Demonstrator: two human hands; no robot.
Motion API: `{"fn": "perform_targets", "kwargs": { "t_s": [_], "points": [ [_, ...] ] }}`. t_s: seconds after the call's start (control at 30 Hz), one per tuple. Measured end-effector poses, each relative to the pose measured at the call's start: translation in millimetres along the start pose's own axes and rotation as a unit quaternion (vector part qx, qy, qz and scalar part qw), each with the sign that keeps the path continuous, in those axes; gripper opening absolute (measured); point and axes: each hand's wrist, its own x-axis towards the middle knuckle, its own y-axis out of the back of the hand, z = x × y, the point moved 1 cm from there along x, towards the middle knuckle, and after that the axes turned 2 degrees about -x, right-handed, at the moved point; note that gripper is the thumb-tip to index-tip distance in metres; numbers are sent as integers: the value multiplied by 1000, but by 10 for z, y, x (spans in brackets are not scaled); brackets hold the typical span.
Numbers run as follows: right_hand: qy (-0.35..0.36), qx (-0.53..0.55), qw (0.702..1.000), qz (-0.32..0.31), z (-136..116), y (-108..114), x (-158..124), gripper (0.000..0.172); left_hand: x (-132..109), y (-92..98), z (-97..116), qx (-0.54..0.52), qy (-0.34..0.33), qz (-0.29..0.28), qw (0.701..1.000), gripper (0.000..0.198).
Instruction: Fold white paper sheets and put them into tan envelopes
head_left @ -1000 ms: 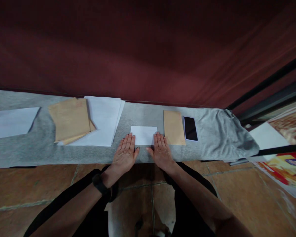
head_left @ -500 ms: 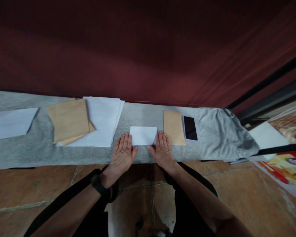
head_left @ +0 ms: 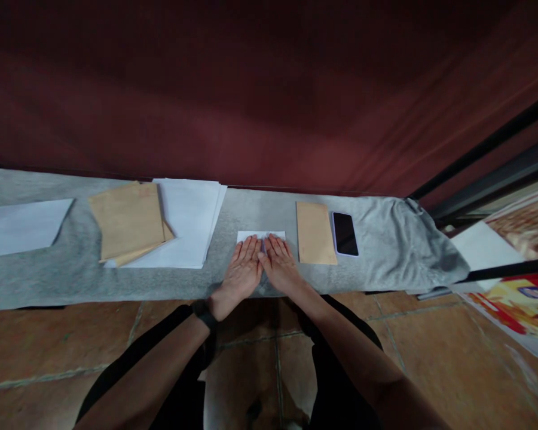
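Observation:
A small folded white paper [head_left: 260, 235] lies on the grey cloth-covered bench [head_left: 251, 209]. My left hand [head_left: 242, 272] and my right hand [head_left: 280, 267] lie flat on it side by side, fingers stretched out and touching, covering most of the sheet. Only its far edge shows. A dark band is on my left wrist. Just right of my hands lies a brown envelope [head_left: 315, 240].
A black phone [head_left: 345, 233] lies right of the envelope, then a bunched grey cloth [head_left: 412, 239]. To the left sit a stack of white sheets [head_left: 190, 221] with brown envelopes [head_left: 128, 222] on top, and another white sheet [head_left: 20, 227]. A dark red curtain hangs behind.
Both hands slid inward from the paper's two sides and forward onto it, meeting in the middle and covering most of it.

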Motion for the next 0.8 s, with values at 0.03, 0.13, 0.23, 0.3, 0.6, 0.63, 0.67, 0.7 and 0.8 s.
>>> {"fn": "perform_targets", "kwargs": {
  "t_s": [0.03, 0.13, 0.23, 0.3, 0.6, 0.63, 0.67, 0.7, 0.8],
  "points": [
    [-4, 0, 1000, -4, -3, 1, 18, 64, 24, -6, 12, 2, 3, -5, 1000, 60],
    [-14, -4, 1000, -7, 11, -5, 57, 62, 90, -12, 34, 7, 12, -15, 1000, 60],
    [-25, -13, 1000, 4, 50, -28, 83, 63, 146, -1, 36, 10, 25, -24, 999, 60],
    [-32, -23, 999, 18, 84, -51, 96, 64, 172, 10, 27, 12, 34, -27, 999, 60],
    [-45, -65, 995, 65, 197, -113, 112, 66, 212, 1, -76, 26, 62, -15, 998, 63],
    [-45, -67, 994, 67, 203, -115, 110, 66, 214, -2, -91, 26, 69, -14, 997, 64],
    [-44, -69, 994, 69, 209, -118, 107, 66, 215, -4, -106, 26, 75, -13, 997, 65],
    [-43, -72, 994, 71, 214, -123, 104, 67, 214, -8, -121, 26, 81, -9, 996, 66],
    [-47, -80, 992, 84, 230, -145, 93, 71, 203, -26, -158, 31, 90, 6, 995, 69]
  ]
}}
